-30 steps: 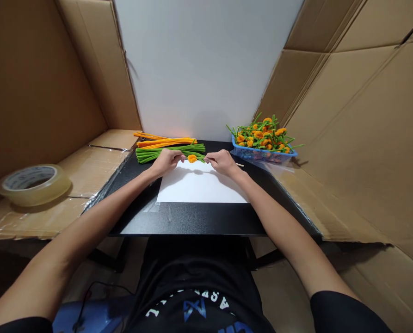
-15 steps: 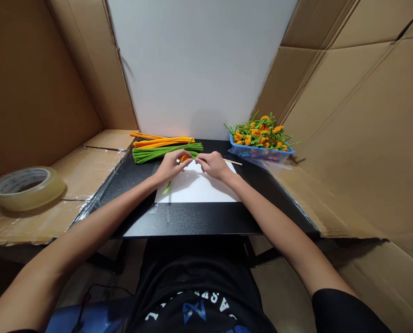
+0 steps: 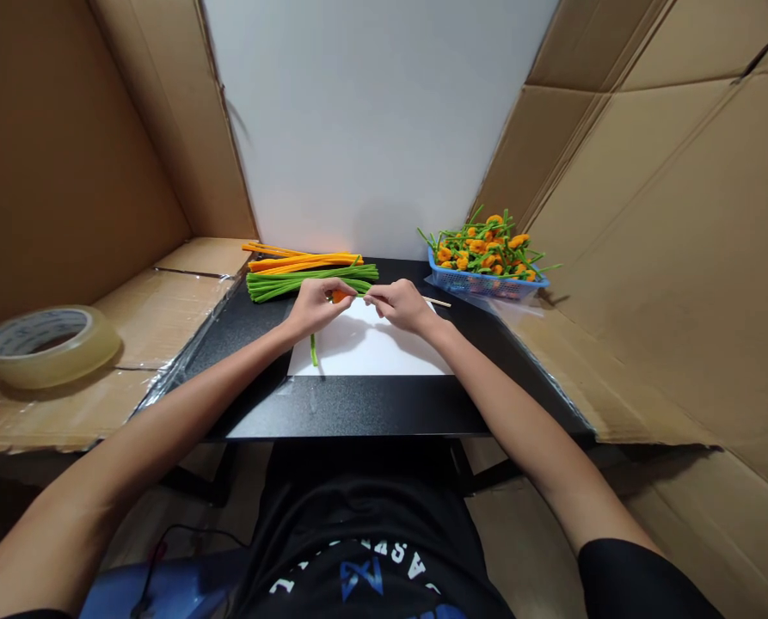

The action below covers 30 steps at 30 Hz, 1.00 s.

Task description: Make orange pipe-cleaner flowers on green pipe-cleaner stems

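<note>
Over a white sheet, my left hand is closed round a small orange pipe-cleaner flower, mostly hidden by the fingers. A green pipe-cleaner stem hangs below that hand, over the paper. Close beside it, my right hand is closed in a pinch. A bit of green shows between the two hands, at the right fingertips, and seems to be part of the same piece. A thin pale stick lies just behind the right hand.
Bundles of green pipe cleaners and orange pipe cleaners lie at the back left of the black table. A blue basket full of orange flowers stands at the back right. Clear tape rests on cardboard at left.
The green stem below my left hand has swung from slanting to nearly vertical. Both hands stay almost in place, with slight finger movement.
</note>
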Motion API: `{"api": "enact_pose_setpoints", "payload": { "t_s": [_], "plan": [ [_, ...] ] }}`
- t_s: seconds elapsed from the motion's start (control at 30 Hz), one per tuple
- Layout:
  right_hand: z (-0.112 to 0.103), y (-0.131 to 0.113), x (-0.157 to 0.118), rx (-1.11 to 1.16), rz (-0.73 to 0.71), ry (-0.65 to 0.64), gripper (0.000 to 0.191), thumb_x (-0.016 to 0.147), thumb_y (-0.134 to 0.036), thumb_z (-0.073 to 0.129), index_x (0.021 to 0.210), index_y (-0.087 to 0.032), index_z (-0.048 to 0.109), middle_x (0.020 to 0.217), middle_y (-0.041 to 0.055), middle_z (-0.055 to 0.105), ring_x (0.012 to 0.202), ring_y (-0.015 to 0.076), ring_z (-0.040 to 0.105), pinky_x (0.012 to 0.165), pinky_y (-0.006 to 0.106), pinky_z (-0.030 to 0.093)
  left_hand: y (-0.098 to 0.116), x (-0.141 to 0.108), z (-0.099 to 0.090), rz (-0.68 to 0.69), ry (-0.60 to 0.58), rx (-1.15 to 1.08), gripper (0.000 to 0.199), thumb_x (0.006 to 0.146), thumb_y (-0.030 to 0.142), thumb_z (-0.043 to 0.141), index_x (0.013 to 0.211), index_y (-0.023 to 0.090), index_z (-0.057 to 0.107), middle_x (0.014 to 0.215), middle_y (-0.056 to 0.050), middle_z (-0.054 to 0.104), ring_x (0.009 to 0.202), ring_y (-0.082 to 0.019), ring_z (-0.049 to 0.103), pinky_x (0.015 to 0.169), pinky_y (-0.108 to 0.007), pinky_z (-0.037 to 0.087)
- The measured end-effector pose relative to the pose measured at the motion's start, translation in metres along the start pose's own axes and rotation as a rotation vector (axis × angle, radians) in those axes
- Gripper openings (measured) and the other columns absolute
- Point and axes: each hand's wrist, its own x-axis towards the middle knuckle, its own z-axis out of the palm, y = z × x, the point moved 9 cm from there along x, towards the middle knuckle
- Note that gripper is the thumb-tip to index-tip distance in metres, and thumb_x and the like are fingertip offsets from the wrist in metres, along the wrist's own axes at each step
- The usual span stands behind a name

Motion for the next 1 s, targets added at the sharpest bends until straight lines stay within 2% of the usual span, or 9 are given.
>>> {"api": "enact_pose_setpoints", "payload": {
  "t_s": [0.27,0.37,0.43,0.5,0.57,0.7,0.77,0.83,1.0],
  "plan": [
    [0.000,-0.004,-0.001,0.046,-0.060,-0.042,0.024,0.095,-0.026,0.055,0.081,-0.016,0.072,0.056,-0.0010,0.063,0.051,0.0107,0.051,0.062,0.023,0.033,0.019,-0.003,0.000,0.127,-0.055,0.174,0.018,0.081,0.025,0.064,0.086,0.014,0.077,0.075,-0.006,0.075,0.063,-0.014,0.063,0.064,-0.023,0.044],
    [-0.001,-0.003,-0.001,0.085,-0.062,-0.040,0.024,0.095,-0.028,0.055,0.080,-0.017,0.071,0.054,-0.0017,0.062,0.051,0.0104,0.051,0.062,0.022,0.034,0.019,-0.002,0.001,0.128,-0.061,0.162,0.013,0.080,0.022,0.065,0.084,0.015,0.076,0.075,-0.005,0.074,0.065,-0.014,0.063,0.066,-0.024,0.045],
    [0.000,-0.001,-0.001,0.104,-0.054,-0.037,0.025,0.095,-0.028,0.054,0.081,-0.017,0.070,0.055,-0.0017,0.062,0.051,0.0104,0.051,0.062,0.022,0.035,0.016,-0.001,0.003,0.100,-0.077,0.069,0.016,0.079,0.025,0.068,0.089,0.015,0.075,0.081,-0.005,0.074,0.070,-0.014,0.063,0.068,-0.024,0.046],
    [0.001,0.002,-0.002,0.109,-0.043,-0.033,0.024,0.096,-0.028,0.054,0.082,-0.017,0.070,0.056,-0.0014,0.064,0.052,0.0106,0.053,0.062,0.022,0.036,0.007,0.001,0.006,-0.008,-0.103,-0.151,0.028,0.077,0.032,0.073,0.098,0.015,0.072,0.089,-0.007,0.073,0.074,-0.015,0.064,0.066,-0.025,0.047],
    [0.001,0.006,-0.002,0.099,-0.033,-0.010,0.025,0.097,-0.029,0.053,0.083,-0.017,0.070,0.059,-0.0009,0.065,0.054,0.0110,0.055,0.063,0.022,0.036,-0.006,0.002,0.013,-0.195,-0.145,-0.438,0.040,0.076,0.042,0.075,0.104,0.015,0.069,0.090,-0.008,0.072,0.075,-0.017,0.066,0.062,-0.025,0.048],
    [-0.001,0.008,-0.004,0.044,-0.074,0.044,0.027,0.097,-0.028,0.051,0.081,-0.018,0.069,0.065,0.0015,0.068,0.060,0.0127,0.059,0.065,0.023,0.037,-0.017,-0.008,0.036,-0.513,-0.313,-0.822,0.050,0.085,0.063,0.061,0.099,0.016,0.068,0.082,-0.010,0.071,0.076,-0.020,0.068,0.060,-0.028,0.051],
    [0.000,0.006,-0.004,0.027,-0.107,0.047,0.027,0.097,-0.027,0.049,0.083,-0.018,0.070,0.069,0.0027,0.069,0.063,0.0141,0.060,0.067,0.024,0.038,-0.015,-0.013,0.042,-0.580,-0.354,-0.895,0.058,0.087,0.072,0.052,0.092,0.016,0.068,0.077,-0.011,0.069,0.073,-0.020,0.067,0.056,-0.028,0.050],
    [0.002,0.002,-0.004,0.028,-0.132,0.055,0.025,0.097,-0.025,0.049,0.090,-0.018,0.072,0.073,0.0036,0.071,0.067,0.0153,0.062,0.069,0.025,0.040,-0.013,-0.014,0.043,-0.608,-0.327,-0.926,0.064,0.087,0.078,0.047,0.081,0.017,0.065,0.068,-0.009,0.065,0.063,-0.017,0.062,0.048,-0.025,0.043],
    [0.006,-0.017,-0.004,0.008,-0.246,0.099,0.027,0.098,-0.024,0.048,0.103,-0.019,0.074,0.084,0.0070,0.074,0.077,0.0180,0.064,0.075,0.028,0.044,-0.010,-0.015,0.048,-0.637,-0.269,-0.949,0.072,0.085,0.083,0.045,0.051,0.019,0.043,0.040,0.001,0.038,0.036,-0.007,0.032,0.037,-0.022,0.019]
  ]
}}
